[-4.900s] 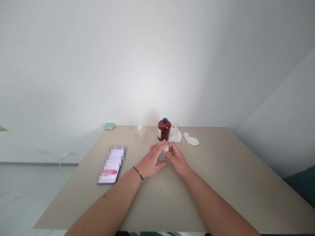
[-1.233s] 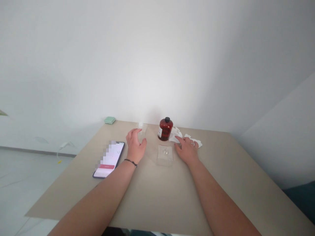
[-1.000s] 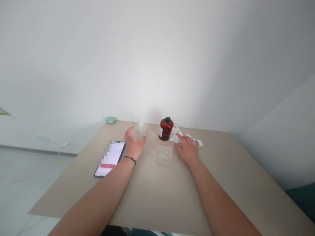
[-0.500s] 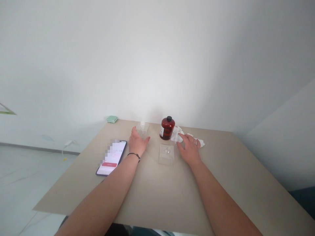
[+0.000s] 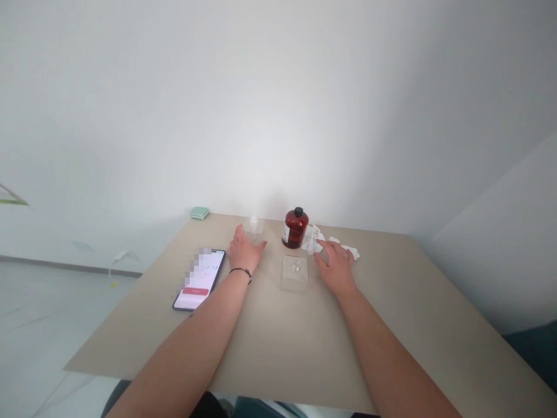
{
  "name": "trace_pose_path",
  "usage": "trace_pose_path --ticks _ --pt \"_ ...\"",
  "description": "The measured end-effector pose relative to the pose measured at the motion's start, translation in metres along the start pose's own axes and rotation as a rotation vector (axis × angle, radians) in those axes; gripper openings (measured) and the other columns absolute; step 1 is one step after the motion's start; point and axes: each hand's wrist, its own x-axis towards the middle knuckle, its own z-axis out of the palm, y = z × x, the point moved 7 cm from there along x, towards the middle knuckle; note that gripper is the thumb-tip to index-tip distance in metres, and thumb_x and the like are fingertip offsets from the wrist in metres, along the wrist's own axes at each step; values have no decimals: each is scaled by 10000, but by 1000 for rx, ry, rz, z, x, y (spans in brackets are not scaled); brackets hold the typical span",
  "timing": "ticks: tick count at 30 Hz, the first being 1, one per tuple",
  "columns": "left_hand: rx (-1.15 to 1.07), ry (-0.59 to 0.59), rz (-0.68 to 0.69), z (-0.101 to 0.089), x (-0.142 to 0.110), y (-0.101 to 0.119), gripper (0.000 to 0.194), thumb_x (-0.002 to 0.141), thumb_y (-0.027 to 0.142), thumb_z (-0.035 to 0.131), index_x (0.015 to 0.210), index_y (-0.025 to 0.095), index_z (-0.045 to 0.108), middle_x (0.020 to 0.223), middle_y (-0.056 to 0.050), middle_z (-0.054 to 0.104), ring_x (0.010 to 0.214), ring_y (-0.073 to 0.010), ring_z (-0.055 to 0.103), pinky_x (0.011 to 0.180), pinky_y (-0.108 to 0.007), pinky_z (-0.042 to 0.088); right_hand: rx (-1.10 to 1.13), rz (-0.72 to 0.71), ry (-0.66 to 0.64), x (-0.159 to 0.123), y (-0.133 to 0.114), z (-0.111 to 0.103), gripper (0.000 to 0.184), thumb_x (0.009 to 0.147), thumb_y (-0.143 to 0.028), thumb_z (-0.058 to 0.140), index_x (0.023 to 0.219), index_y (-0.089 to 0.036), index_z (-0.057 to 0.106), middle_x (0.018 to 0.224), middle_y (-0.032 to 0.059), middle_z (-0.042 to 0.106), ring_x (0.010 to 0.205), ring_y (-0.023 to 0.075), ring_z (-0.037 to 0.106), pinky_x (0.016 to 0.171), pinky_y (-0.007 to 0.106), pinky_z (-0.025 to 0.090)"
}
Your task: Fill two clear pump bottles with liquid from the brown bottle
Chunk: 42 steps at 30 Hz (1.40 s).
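Note:
My left hand (image 5: pixel 244 253) reaches across the beige table (image 5: pixel 304 342) with fingers cupped around a small clear container (image 5: pixel 253 231) at the far side; whether it grips it I cannot make out. My right hand (image 5: pixel 335 266) lies with its fingers on a crumpled white tissue (image 5: pixel 311 239). Between my hands stands a clear plastic box (image 5: pixel 295 271) with something small inside. A dark red bottle (image 5: pixel 295 228) with a black cap stands just behind the box.
A phone (image 5: pixel 199 278) with a lit screen lies left of my left hand. A small green case (image 5: pixel 199 213) sits at the table's far left corner. More white tissue (image 5: pixel 348 251) lies beyond my right hand. White walls close in behind and to the right.
Both hands left the clear box. My left hand reached forward to the small clear container and closed around it; my right hand moved to the tissue and stayed there.

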Motion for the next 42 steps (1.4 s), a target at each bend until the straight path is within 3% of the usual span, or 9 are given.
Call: trace_pose_path --ticks 3,8,15,21,30,42 --pt "-4 -6 -30 0 2 1 914 716 516 765 1431 168 314 1357 -231 574 1269 -412 547 1008 -524 430 6 8 -3 -1 0 0 419 942 -384 430 1316 -278 587 1334 84 598 1271 276 503 1175 558 139" --pt "-10 5 -86 -1 4 -1 755 735 479 758 1336 183 409 1253 -198 641 1221 -384 589 980 -499 447 31 13 9 -4 2 -2 411 936 -372 443 1310 -284 589 1315 83 608 1255 269 521 1172 558 152" --pt "-261 86 68 -15 -6 -11 715 710 380 778 1304 188 430 1214 -130 632 1143 -270 618 991 -392 471 81 25 86 -10 6 -12 392 927 -353 447 1271 -262 609 1300 93 622 1272 258 519 1169 526 170" --pt "-367 -18 158 -21 -22 -16 712 726 318 764 1327 191 404 1195 -101 607 1107 -223 614 1010 -380 469 114 -7 127 -11 1 -20 375 923 -341 447 1247 -259 618 1277 87 641 1256 255 535 1165 518 181" --pt "-140 -49 93 -16 -18 -14 686 713 429 793 1257 203 443 1227 -134 640 1122 -270 640 948 -377 486 140 1 128 -14 1 -22 361 921 -331 447 1221 -258 633 1275 89 652 1257 264 538 1165 515 192" --pt "111 -7 11 -13 -10 -5 693 721 556 767 1177 153 437 1067 -184 680 1058 -340 682 840 -405 499 202 17 85 -10 -6 -15 369 907 -313 449 1215 -231 635 1245 101 670 1241 272 554 1158 523 210"
